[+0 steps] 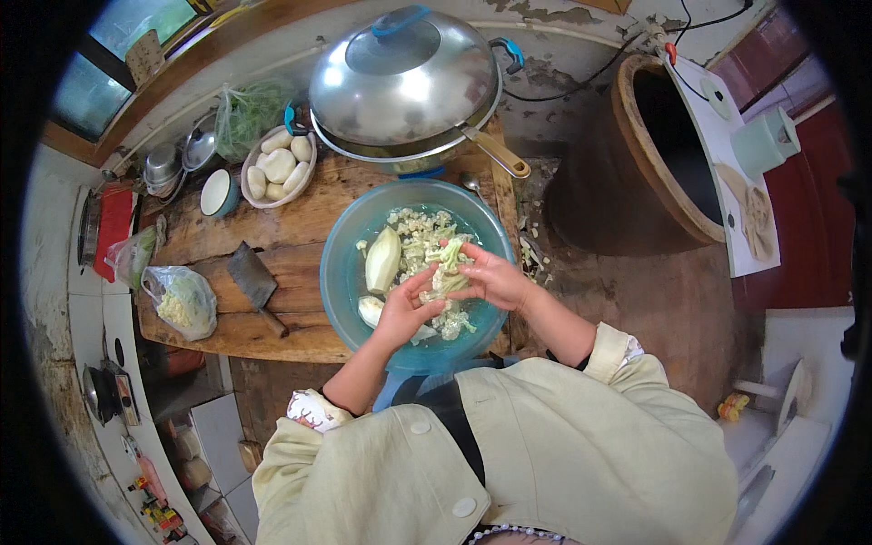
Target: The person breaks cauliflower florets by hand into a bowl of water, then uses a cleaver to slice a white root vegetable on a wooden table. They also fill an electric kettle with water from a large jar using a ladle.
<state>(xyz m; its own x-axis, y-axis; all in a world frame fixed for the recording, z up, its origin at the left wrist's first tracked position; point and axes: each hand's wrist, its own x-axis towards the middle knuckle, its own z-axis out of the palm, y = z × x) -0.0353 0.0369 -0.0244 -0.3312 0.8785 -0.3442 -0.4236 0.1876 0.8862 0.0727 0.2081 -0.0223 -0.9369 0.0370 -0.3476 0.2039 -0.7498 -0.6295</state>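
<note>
A blue translucent plastic basin (332, 235) of water stands before me. Cauliflower florets (419, 228) float in it, some beneath my hands. Between my hands is a pale green-stemmed cauliflower piece (449, 259), gripped by the fingers of my right hand (501, 276) over the basin. My left hand (409, 310) has its thumb and fingertips at the near left side of that piece; fingers partly hide the contact. A long peeled pale vegetable (383, 259) lies in the left of the basin, and another pale peeled piece (370, 310) sits nearer me.
On the wooden table (300, 245) lie a cleaver (252, 276) and a plastic bag of cauliflower (178, 303). Behind are a bowl of peeled potatoes (279, 167), a cup (219, 193) and a lidded wok (405, 88). A large earthen vat (613, 177) stands right.
</note>
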